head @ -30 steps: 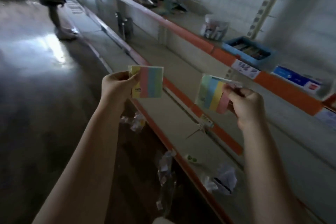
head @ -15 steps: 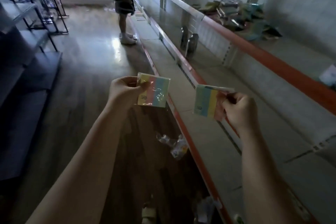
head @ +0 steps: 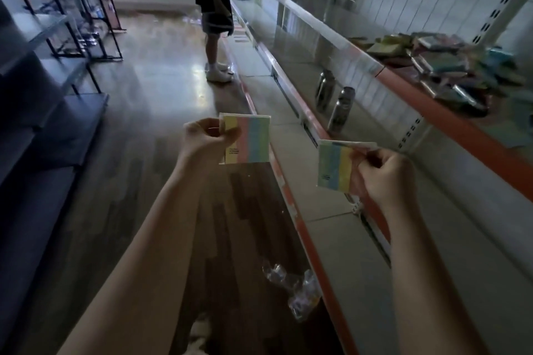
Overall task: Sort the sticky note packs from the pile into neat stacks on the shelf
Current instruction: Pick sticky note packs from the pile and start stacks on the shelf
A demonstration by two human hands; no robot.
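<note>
Striped packs, one per hand: your left hand (head: pixel 203 140) pinches the left pack (head: pixel 245 138) over the floor, your right hand (head: pixel 385 171) pinches the right pack (head: pixel 334 166) above the lower shelf (head: pixel 331 199). Hands apart. Pile (head: pixel 444 66) sits on the upper shelf (head: pixel 450 121).

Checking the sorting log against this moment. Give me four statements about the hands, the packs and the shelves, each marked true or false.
1. Each hand holds one striped sticky note pack: the left hand one pack, the right hand another. True.
2. The pile of packs lies on the floor. False: it lies on the upper shelf.
3. Two metal bottles stand on the lower shelf. True.
4. The two held packs touch. False: they are apart.
</note>
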